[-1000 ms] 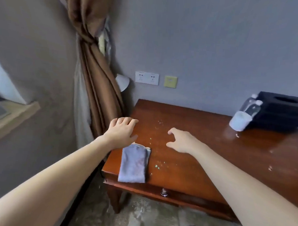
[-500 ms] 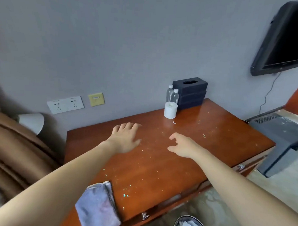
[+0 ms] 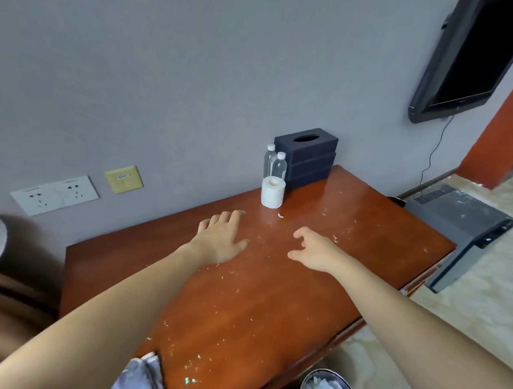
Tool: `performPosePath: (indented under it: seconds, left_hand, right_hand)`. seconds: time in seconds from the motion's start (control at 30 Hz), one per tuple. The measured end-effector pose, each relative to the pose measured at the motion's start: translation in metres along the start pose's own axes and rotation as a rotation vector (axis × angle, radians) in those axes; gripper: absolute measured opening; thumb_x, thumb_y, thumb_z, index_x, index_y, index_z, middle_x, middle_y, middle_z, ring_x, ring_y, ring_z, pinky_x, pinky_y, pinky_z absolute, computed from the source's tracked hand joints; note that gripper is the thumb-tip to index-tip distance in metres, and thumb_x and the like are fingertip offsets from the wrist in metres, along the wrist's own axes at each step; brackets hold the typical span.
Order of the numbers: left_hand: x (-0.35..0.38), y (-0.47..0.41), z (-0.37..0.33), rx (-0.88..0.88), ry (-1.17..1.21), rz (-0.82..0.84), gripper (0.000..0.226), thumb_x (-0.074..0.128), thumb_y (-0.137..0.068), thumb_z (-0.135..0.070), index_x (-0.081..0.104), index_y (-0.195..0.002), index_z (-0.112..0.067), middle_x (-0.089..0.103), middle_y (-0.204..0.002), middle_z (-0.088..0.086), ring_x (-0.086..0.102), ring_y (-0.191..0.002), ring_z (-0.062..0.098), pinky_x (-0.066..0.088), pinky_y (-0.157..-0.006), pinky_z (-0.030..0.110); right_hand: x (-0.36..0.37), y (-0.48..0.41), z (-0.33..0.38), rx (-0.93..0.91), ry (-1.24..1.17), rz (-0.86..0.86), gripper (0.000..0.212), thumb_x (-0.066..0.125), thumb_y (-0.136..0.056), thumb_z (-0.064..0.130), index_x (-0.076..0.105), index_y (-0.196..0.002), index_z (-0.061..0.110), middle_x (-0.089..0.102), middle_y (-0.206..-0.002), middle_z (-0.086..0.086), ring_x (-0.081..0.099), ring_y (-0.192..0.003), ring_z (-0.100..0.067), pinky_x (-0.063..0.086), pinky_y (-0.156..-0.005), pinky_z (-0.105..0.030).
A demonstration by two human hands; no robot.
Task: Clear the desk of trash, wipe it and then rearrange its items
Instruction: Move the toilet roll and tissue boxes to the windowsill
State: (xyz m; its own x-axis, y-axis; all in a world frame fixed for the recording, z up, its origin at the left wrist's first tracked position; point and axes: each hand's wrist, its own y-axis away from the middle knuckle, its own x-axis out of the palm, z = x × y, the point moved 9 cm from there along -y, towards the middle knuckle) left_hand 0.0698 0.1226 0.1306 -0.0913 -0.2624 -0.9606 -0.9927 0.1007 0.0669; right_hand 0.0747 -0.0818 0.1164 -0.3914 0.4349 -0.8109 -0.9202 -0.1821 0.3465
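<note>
Vs 0.5 s ago: view sits further right and closer in. The cloth (image 3: 140,377) is now at the bottom edge of the view, far from the roll (image 3: 272,192) and partly hidden under the left forearm. The curtain is nearly out of view and more of the TV (image 3: 467,56) shows. Both hands are nearer the roll than before, pose approx. the same. 1 s ago the left hand was over the cloth; now it's well apart from it.

Left hand (image 3: 221,240): palm down, fingers straight and together, holding nothing, low over the bench (image 3: 274,307). Can't tell if it touches the wood. It lies in front of the roll, a bit left, fingertips near it.

Right hand (image 3: 314,249): fingers loosely curled, thumb out, empty, in front of the roll and to its right.

Trash: pale scraps lie all over the bench. One white bit (image 3: 280,215) lies just in front of the roll, between the hands' fingertips. Another scrap (image 3: 335,239) is just right of the right hand. More specks run back toward the cloth.

2 bottles (image 3: 275,165) stand just behind the roll, w/ a black box (image 3: 307,155) to their right at the wall. The bin (image 3: 326,387) is on the floor, well in front of the roll, past the bench edge.
</note>
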Motion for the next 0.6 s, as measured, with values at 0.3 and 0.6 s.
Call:
performPosePath:
  seconds: [0.3, 0.6]
  left_hand:
    - [0.032, -0.136, 0.011, -0.198, 0.187, 0.044, 0.078, 0.059, -0.09, -0.049, 0.016, -0.15, -0.025, 0.038, -0.144, 0.008, 0.038, -0.133, 0.032, 0.027, -0.109, 0.05]
    - [0.086, -0.262, 0.022, -0.322, 0.378, 0.089, 0.091, 0.069, -0.083, -0.047, 0.014, -0.151, -0.022, 0.034, -0.148, 0.007, 0.038, -0.134, 0.03, 0.031, -0.11, 0.05]
  right_hand:
    - [-0.037, -0.133, -0.026, -0.011, -0.06, 0.045, 0.054, 0.06, -0.094, 0.031, 0.037, -0.142, 0.023, 0.052, -0.136, -0.005, 0.054, -0.12, -0.024, 0.043, -0.097, -0.033]
    - [-0.053, -0.267, -0.059, 0.014, -0.121, 0.098, 0.052, 0.059, -0.094, 0.027, 0.039, -0.142, 0.022, 0.055, -0.133, -0.005, 0.056, -0.115, -0.022, 0.039, -0.088, -0.026]
